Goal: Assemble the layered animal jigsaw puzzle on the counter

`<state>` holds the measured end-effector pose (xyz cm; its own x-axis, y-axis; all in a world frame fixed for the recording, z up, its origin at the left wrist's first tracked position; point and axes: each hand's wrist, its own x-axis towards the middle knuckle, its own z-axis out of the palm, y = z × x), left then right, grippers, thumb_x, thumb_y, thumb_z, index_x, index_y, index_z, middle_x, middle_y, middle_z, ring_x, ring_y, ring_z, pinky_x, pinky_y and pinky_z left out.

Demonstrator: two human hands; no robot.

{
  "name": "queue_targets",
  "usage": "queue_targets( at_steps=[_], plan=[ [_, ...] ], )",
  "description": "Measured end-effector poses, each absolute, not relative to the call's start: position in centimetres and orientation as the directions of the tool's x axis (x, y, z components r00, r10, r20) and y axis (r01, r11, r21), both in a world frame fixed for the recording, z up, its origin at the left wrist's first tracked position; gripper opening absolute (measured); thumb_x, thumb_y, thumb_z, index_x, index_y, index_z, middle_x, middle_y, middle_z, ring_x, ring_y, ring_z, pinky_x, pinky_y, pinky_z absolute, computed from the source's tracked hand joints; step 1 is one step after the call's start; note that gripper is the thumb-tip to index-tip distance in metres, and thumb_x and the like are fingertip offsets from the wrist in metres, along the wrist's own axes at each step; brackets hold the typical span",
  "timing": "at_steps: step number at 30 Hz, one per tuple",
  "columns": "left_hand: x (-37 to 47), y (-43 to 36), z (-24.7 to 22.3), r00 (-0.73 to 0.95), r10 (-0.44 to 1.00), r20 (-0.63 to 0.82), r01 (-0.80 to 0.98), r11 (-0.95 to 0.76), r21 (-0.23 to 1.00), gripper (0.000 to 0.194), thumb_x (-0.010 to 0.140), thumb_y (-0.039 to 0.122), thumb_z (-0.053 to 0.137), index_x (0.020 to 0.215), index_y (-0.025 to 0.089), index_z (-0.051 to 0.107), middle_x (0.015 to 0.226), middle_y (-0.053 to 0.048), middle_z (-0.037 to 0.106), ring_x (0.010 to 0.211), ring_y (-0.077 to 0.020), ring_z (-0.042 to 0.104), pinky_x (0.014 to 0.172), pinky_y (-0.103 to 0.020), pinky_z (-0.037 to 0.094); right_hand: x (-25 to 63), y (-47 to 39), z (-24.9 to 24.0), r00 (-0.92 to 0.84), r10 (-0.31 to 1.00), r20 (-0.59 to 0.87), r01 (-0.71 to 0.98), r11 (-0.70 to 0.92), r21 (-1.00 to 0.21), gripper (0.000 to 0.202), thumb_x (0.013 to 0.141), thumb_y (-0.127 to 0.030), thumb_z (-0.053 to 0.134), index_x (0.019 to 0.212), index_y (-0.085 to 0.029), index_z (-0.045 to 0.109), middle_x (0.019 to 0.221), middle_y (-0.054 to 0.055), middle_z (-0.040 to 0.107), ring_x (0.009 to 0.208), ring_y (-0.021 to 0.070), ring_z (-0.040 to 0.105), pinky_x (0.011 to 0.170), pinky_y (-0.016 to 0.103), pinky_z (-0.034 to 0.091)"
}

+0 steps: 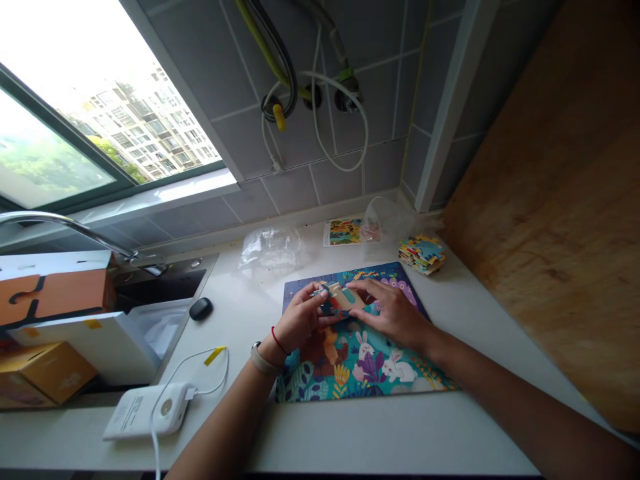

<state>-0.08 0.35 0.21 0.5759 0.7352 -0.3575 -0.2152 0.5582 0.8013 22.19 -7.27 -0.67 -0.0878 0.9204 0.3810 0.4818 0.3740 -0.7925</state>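
Left hand (300,315) and right hand (393,312) both grasp cardboard jigsaw pieces (350,300) between their fingertips. The pieces lie between the hands, above the illustrated jigsaw puzzle (370,367); their longer visible extent runs from left fingertips toward right hand. The puzzle's rabbits point ears away from the wearer. Beyond the right hand, to its right: a stack of pieces (423,255). Left of the left forearm: a white power bank (143,412), its print too small to read.
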Motion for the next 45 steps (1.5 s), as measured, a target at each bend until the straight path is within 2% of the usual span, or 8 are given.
queue_targets(
  at_steps=[7, 16, 23, 29, 33, 38, 41, 45],
  plan=[
    [-0.5, 0.9, 0.2, 0.468, 0.827, -0.312, -0.229, 0.454, 0.861, 0.057, 0.067, 0.044, 0.101, 0.09, 0.02, 0.054, 0.076, 0.007, 0.064, 0.05, -0.0065, 0.059, 0.05, -0.02, 0.058, 22.2, -6.9, -1.0, 0.035, 0.954, 0.298, 0.391, 0.261, -0.883, 0.013, 0.092, -0.033, 0.074, 0.094, -0.023, 0.066, 0.069, -0.004, 0.066, 0.059, 0.0136, 0.059, 0.058, 0.026, 0.047],
    [-0.4, 1.7, -0.3, 0.324, 0.9, -0.292, -0.296, 0.39, 0.872, 0.063, 0.059, 0.039, 0.104, 0.09, 0.019, 0.053, 0.079, 0.005, 0.068, 0.06, -0.0083, 0.068, 0.06, -0.02, 0.064, 22.2, -6.7, -0.7, 0.085, 0.979, 0.185, 0.257, 0.157, -0.954, 0.028, 0.09, -0.047, 0.074, 0.082, -0.021, 0.069, 0.069, 0.0, 0.068, 0.06, 0.0149, 0.06, 0.057, 0.026, 0.048],
    [-0.1, 1.1, 0.4, 0.413, 0.846, -0.338, -0.286, 0.473, 0.834, 0.068, 0.06, 0.032, 0.105, 0.092, 0.022, 0.045, 0.086, -0.002, 0.076, 0.084, -0.0239, 0.082, 0.07, -0.027, 0.067, 22.3, -6.3, -1.0, 0.136, 0.989, 0.056, -0.004, 0.057, -0.998, 0.043, 0.078, -0.058, 0.085, 0.086, -0.021, 0.063, 0.078, 0.0, 0.068, 0.058, 0.0153, 0.067, 0.053, 0.027, 0.056],
    [-0.4, 1.1, 0.8, 0.428, 0.815, -0.39, -0.257, 0.524, 0.812, 0.069, 0.062, 0.035, 0.104, 0.099, 0.023, 0.046, 0.1, -0.008, 0.08, 0.082, -0.0231, 0.081, 0.068, -0.03, 0.066, 22.1, -6.4, -1.3, 0.07, 0.995, -0.076, -0.135, -0.066, -0.989, 0.063, 0.075, -0.053, 0.089, 0.123, -0.021, 0.064, 0.088, -0.002, 0.066, 0.064, 0.0179, 0.075, 0.062, 0.034, 0.067],
    [-0.4, 0.6, 1.2, 0.455, 0.793, -0.405, -0.235, 0.545, 0.805, 0.068, 0.064, 0.038, 0.103, 0.098, 0.024, 0.046, 0.08, 0.001, 0.072, 0.069, -0.0181, 0.075, 0.06, -0.026, 0.062, 21.3, -6.8, -1.5, -0.018, 0.991, -0.133, -0.136, -0.134, -0.982, 0.057, 0.074, -0.054, 0.089, 0.114, -0.021, 0.066, 0.088, 0.0, 0.069, 0.067, 0.0198, 0.077, 0.066, 0.035, 0.067],
    [0.2, -0.1, 1.6, 0.54, 0.777, -0.323, -0.292, 0.533, 0.794, 0.061, 0.07, 0.036, 0.1, 0.092, 0.023, 0.045, 0.058, 0.013, 0.042, 0.05, -0.0051, 0.048, 0.053, -0.015, 0.044, 20.7, -7.0, -1.6, -0.066, 0.982, -0.179, -0.165, -0.188, -0.968, 0.057, 0.068, -0.061, 0.091, 0.095, -0.022, 0.06, 0.085, -0.002, 0.068, 0.067, 0.021, 0.078, 0.065, 0.034, 0.066],
    [0.5, -0.2, 1.3, 0.535, 0.787, -0.308, -0.298, 0.517, 0.803, 0.061, 0.067, 0.036, 0.102, 0.089, 0.021, 0.047, 0.06, 0.013, 0.043, 0.049, -0.0025, 0.043, 0.053, -0.015, 0.04, 20.7, -7.0, -1.7, -0.078, 0.979, -0.19, -0.164, -0.2, -0.966, 0.058, 0.068, -0.063, 0.091, 0.092, -0.023, 0.057, 0.082, -0.002, 0.068, 0.068, 0.0216, 0.079, 0.066, 0.033, 0.065],
    [0.5, -0.3, 0.7, 0.503, 0.801, -0.323, -0.285, 0.507, 0.814, 0.061, 0.065, 0.035, 0.103, 0.092, 0.02, 0.05, 0.064, 0.012, 0.052, 0.049, -0.0021, 0.048, 0.059, -0.018, 0.051, 20.8, -7.1, -1.6, -0.128, 0.973, -0.194, -0.136, -0.211, -0.968, 0.054, 0.07, -0.061, 0.09, 0.09, -0.023, 0.057, 0.075, -0.003, 0.068, 0.068, 0.0218, 0.078, 0.063, 0.031, 0.063]
  ],
)
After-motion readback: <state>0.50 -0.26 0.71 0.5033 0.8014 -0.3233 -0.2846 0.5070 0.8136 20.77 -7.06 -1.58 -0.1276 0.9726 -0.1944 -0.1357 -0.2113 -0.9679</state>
